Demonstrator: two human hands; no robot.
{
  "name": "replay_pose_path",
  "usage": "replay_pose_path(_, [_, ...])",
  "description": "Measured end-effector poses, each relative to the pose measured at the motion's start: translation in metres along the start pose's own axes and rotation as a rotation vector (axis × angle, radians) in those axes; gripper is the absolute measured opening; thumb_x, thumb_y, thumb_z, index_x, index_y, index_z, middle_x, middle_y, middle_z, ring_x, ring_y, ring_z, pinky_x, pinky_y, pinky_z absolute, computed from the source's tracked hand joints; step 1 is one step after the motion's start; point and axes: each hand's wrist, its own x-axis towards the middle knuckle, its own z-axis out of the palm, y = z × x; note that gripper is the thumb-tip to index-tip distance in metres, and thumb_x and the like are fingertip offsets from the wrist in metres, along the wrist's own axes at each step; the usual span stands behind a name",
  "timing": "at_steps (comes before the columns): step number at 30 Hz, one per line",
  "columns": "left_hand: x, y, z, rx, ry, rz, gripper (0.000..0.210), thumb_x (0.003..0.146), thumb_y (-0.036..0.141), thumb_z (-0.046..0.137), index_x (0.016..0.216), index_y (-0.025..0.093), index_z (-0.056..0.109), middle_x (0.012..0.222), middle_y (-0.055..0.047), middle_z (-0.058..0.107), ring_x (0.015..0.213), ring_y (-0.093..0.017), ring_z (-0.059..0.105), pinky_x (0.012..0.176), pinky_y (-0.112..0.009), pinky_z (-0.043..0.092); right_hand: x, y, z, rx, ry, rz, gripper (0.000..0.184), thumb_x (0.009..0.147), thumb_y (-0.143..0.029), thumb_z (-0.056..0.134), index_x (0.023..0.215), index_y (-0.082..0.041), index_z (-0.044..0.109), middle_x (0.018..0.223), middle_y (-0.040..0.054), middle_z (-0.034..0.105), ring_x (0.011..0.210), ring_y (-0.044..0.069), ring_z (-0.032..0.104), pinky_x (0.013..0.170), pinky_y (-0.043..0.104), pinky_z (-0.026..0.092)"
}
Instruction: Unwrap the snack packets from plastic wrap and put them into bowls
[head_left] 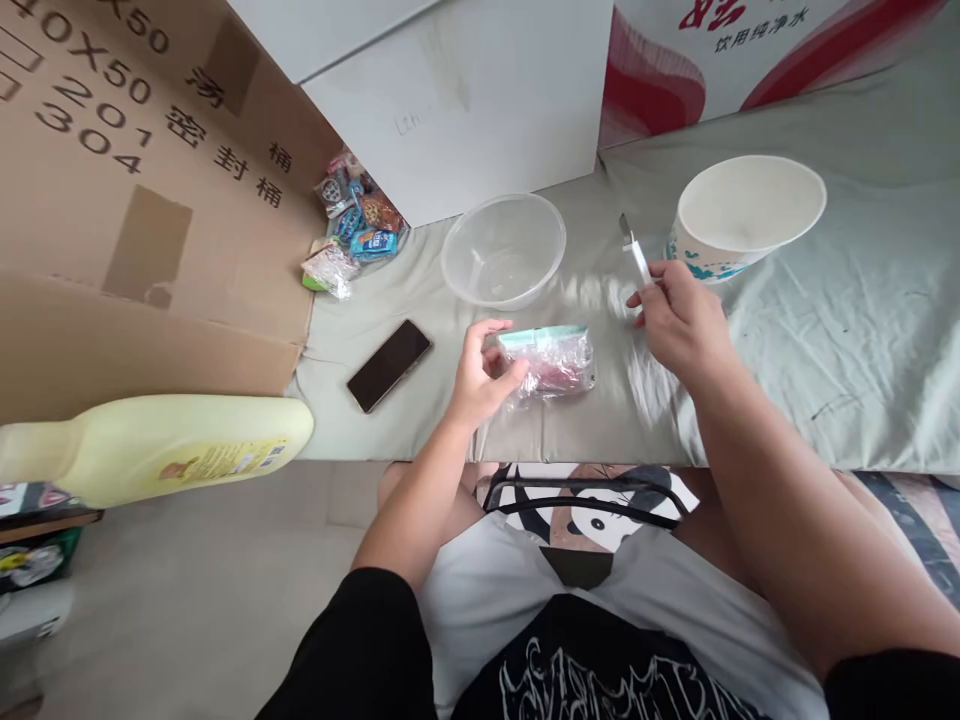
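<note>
A small package (556,362) in clear crinkled plastic film lies near the front edge of the cloth-covered surface. It has a pale green strip along its top and something reddish inside. My left hand (480,378) grips its left end between thumb and fingers. To the right, my right hand (684,315) is closed around the white handle of a small knife (637,258), its short blade pointing up and away from me. Just beyond the package sits a round clear plastic bowl (504,250). A white paper tub (750,215) with blue print stands behind my right hand.
A dark phone (390,365) lies left of my left hand. Small wrapped snacks (367,222) are heaped in the back left corner. A large cardboard box (150,240), a white box (480,110) and a red-and-white carton (720,60) border the surface. A yellow bottle (187,440) lies at left.
</note>
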Motion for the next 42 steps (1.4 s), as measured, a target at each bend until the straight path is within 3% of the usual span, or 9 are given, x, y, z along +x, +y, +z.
replay_pose_path(4, [-0.002,-0.002,-0.001,0.014,0.007,-0.034,0.040,0.095,0.051,0.063,0.125,0.027,0.053,0.125,-0.010,0.066,0.089,-0.017,0.069,0.074,-0.032,0.055,-0.006,-0.017,0.000,0.064,0.014,-0.010,0.020,0.094,-0.026,0.046,0.108,-0.026,0.060,0.085,0.0011,0.069,0.067,0.018,0.061,0.071,0.036,0.049])
replay_pose_path(8, [-0.002,-0.002,-0.010,0.139,-0.178,0.133,0.059,0.087,0.039,0.066,0.142,0.026,0.051,0.145,-0.013,0.060,0.127,-0.030,0.063,0.105,-0.042,0.054,-0.011,-0.019,0.004,0.066,0.097,-0.072,0.021,0.090,-0.029,0.054,0.109,-0.026,0.060,0.087,0.0009,0.063,0.067,0.018,0.059,0.071,0.037,0.048])
replay_pose_path(11, [-0.004,-0.002,-0.014,0.226,-0.233,0.158,0.071,0.083,0.027,0.067,0.150,0.028,0.046,0.147,-0.012,0.059,0.135,-0.032,0.059,0.113,-0.045,0.051,-0.015,-0.016,0.007,0.066,0.131,-0.092,0.019,0.087,-0.031,0.058,0.106,-0.027,0.059,0.090,0.0018,0.061,0.066,0.017,0.055,0.067,0.037,0.047])
replay_pose_path(18, [-0.003,-0.003,-0.003,0.074,-0.112,0.020,0.071,0.086,0.038,0.074,0.147,0.029,0.038,0.127,-0.009,0.066,0.104,-0.024,0.070,0.092,-0.040,0.058,-0.026,-0.013,0.012,0.041,0.104,-0.109,0.021,0.083,-0.036,0.057,0.101,-0.026,0.059,0.082,0.0013,0.059,0.068,0.019,0.056,0.068,0.038,0.047])
replay_pose_path(24, [-0.003,-0.008,0.003,-0.038,0.022,-0.050,0.054,0.083,0.057,0.077,0.117,0.029,0.046,0.103,-0.002,0.062,0.085,-0.016,0.064,0.075,-0.031,0.052,-0.037,-0.015,0.014,0.036,-0.146,-0.132,0.026,0.076,-0.043,0.065,0.079,-0.027,0.045,0.063,-0.0044,0.048,0.056,0.015,0.044,0.058,0.032,0.042])
replay_pose_path(27, [-0.003,-0.006,0.004,0.077,0.022,-0.003,0.042,0.086,0.057,0.074,0.100,0.025,0.049,0.121,-0.009,0.062,0.105,-0.021,0.066,0.080,-0.032,0.053,-0.042,-0.020,0.019,-0.021,-0.276,-0.117,0.029,0.078,-0.044,0.062,0.073,-0.027,0.039,0.059,-0.0040,0.048,0.053,0.015,0.044,0.056,0.031,0.038])
replay_pose_path(31, [-0.005,-0.001,0.006,0.322,-0.021,0.143,0.049,0.085,0.059,0.075,0.112,0.022,0.057,0.148,-0.019,0.051,0.146,-0.036,0.048,0.101,-0.043,0.054,-0.048,-0.025,0.028,-0.154,-0.304,-0.077,0.025,0.079,-0.044,0.058,0.074,-0.027,0.040,0.061,-0.0005,0.054,0.057,0.019,0.050,0.059,0.031,0.036])
replay_pose_path(35, [-0.006,-0.001,0.011,0.490,-0.023,0.217,0.063,0.083,0.062,0.077,0.128,0.023,0.058,0.156,-0.020,0.045,0.146,-0.037,0.051,0.109,-0.048,0.054,-0.051,-0.028,0.033,-0.183,-0.275,-0.092,0.024,0.082,-0.048,0.054,0.080,-0.027,0.043,0.070,0.0041,0.062,0.065,0.024,0.058,0.061,0.032,0.038])
replay_pose_path(42, [-0.005,-0.009,0.013,0.573,0.047,0.262,0.015,0.100,0.033,0.061,0.111,0.025,0.068,0.151,-0.014,0.052,0.144,-0.029,0.055,0.112,-0.044,0.054,-0.052,-0.027,0.031,0.021,-0.304,-0.181,0.014,0.083,-0.031,0.044,0.085,-0.026,0.056,0.078,0.0059,0.070,0.079,0.027,0.065,0.070,0.036,0.046])
